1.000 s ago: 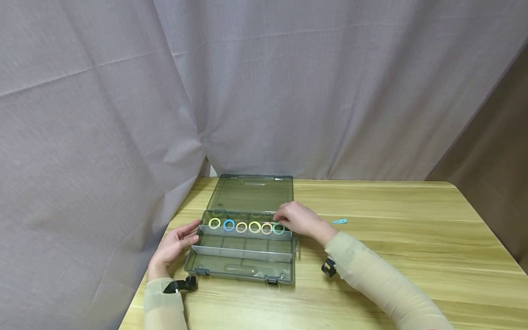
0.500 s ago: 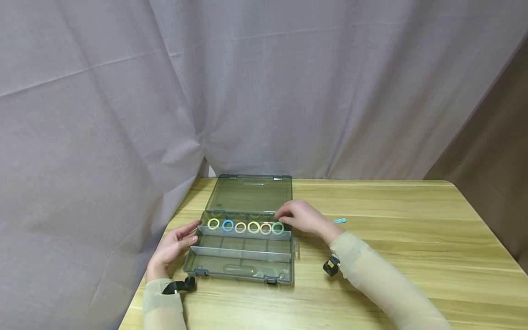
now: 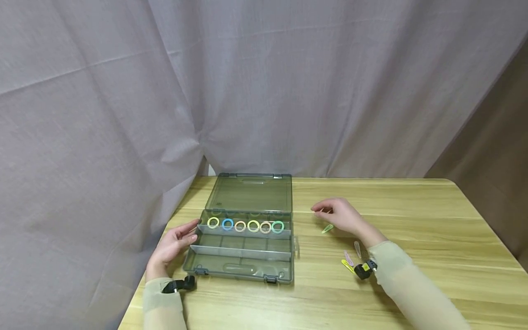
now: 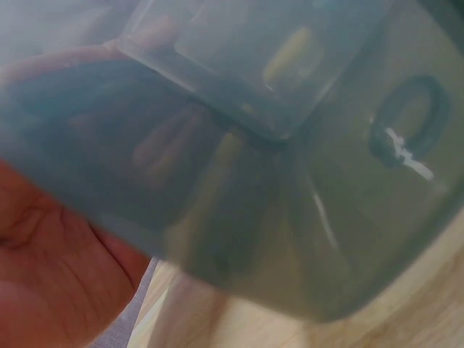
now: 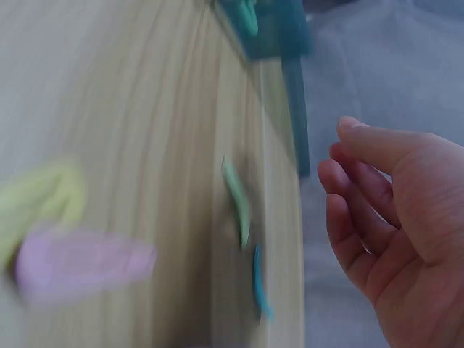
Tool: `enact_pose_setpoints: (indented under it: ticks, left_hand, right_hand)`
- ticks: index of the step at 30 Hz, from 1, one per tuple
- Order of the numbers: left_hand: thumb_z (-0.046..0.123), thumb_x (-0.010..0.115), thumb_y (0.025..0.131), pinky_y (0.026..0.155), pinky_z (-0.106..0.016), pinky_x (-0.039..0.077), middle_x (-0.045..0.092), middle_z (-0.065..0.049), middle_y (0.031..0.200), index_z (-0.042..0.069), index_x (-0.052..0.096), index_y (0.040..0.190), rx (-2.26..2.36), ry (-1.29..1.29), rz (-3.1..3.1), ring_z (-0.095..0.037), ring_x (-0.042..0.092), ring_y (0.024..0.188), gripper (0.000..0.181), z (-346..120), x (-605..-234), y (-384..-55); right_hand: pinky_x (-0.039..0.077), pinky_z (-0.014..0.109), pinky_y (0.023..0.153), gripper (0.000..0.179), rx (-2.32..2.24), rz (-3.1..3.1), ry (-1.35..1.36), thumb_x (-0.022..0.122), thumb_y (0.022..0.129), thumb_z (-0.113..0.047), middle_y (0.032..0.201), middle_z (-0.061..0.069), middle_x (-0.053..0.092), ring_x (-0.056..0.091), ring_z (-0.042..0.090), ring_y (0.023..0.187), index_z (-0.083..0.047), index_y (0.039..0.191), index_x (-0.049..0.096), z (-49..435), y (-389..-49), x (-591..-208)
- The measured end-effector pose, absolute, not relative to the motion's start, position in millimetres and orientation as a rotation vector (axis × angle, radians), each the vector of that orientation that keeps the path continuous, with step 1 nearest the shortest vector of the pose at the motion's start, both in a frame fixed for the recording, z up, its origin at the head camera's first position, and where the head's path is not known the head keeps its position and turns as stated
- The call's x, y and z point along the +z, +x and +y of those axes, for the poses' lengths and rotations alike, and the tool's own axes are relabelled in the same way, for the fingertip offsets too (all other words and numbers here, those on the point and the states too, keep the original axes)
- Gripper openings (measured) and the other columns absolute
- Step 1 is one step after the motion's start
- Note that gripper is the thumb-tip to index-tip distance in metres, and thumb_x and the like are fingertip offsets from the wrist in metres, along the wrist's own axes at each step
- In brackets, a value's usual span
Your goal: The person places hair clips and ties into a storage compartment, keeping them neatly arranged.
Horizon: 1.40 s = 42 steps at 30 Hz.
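A smoky translucent divided box (image 3: pixel 239 277) lies open on the table. Along its rear compartment stand several coloured rings like hair ties, among them a blue ring (image 3: pixel 223 224) and a green ring (image 3: pixel 283 227). My left hand (image 3: pixel 170 248) touches the box's left side with fingertips and thumb. To the right of the box, my right hand (image 3: pixel 343 216) hovers over the table with loosely bent fingers and nothing between them. Near it are snap hair clips: a green clip (image 3: pixel 327 228), a pink clip (image 3: pixel 349 258), a yellow clip (image 3: pixel 348 266) and, in the right wrist view, a blue clip (image 5: pixel 260 286).
The box's lid (image 3: pixel 251 193) is laid back behind it. Another pale clip (image 3: pixel 357 250) lies beside the right wrist's camera (image 3: pixel 363 270). A grey curtain (image 3: pixel 264 91) hangs behind the wooden table (image 3: pixel 412 220) and down its left side.
My right hand has moved away from the green ring, out to the right over the clips. Several clips that the right arm covered now show. The left hand stays at the box.
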<state>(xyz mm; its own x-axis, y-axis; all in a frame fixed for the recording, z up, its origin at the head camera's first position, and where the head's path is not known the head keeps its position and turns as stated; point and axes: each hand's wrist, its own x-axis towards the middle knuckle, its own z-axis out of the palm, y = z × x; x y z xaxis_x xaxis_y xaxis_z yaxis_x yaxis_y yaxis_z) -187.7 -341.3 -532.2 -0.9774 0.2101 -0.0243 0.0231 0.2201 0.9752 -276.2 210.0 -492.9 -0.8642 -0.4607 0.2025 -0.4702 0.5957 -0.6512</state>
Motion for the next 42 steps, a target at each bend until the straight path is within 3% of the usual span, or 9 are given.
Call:
enact_pose_setpoints:
  ticks: [9,20,30,42]
  left_hand:
    - [-0.002,0.064,0.103,0.106,-0.015,0.043,0.038,-0.028,0.164,-0.013,0.041,0.157,1.888,0.222,2.291,-0.043,0.035,0.15,0.059,-342,-532,-189]
    - [-0.001,0.065,0.104,0.105,-0.015,0.044,0.039,-0.029,0.163,-0.013,0.041,0.156,1.875,0.226,2.298,-0.044,0.034,0.15,0.059,-339,-530,-187]
    - [-0.001,0.065,0.103,0.106,-0.015,0.043,0.039,-0.029,0.163,-0.014,0.041,0.156,1.869,0.237,2.319,-0.046,0.035,0.15,0.059,-342,-530,-187]
    - [-0.002,0.065,0.103,0.106,-0.014,0.043,0.039,-0.028,0.163,-0.012,0.043,0.156,1.859,0.225,2.331,-0.045,0.035,0.15,0.058,-342,-532,-188]
  right_hand:
    - [0.059,0.029,0.082,0.02,1.178,-2.84,0.684,0.079,0.099,-0.015,0.107,0.006,0.08,0.073,0.014,0.091,-0.005,0.116,0.082,262,-258,-503]
    - [0.056,0.024,0.079,0.023,1.23,-2.983,0.646,0.084,0.096,-0.026,0.101,-0.007,0.079,0.069,0.005,0.09,-0.011,0.112,0.082,305,-233,-515]
    - [0.056,0.024,0.074,0.031,1.328,-3.061,0.674,0.089,0.091,-0.024,0.096,-0.004,0.076,0.067,0.005,0.084,-0.006,0.114,0.079,317,-213,-512]
    - [0.052,0.023,0.069,0.024,1.188,-3.074,0.683,0.091,0.087,-0.023,0.087,-0.008,0.069,0.059,0.002,0.076,-0.01,0.104,0.079,315,-211,-517]
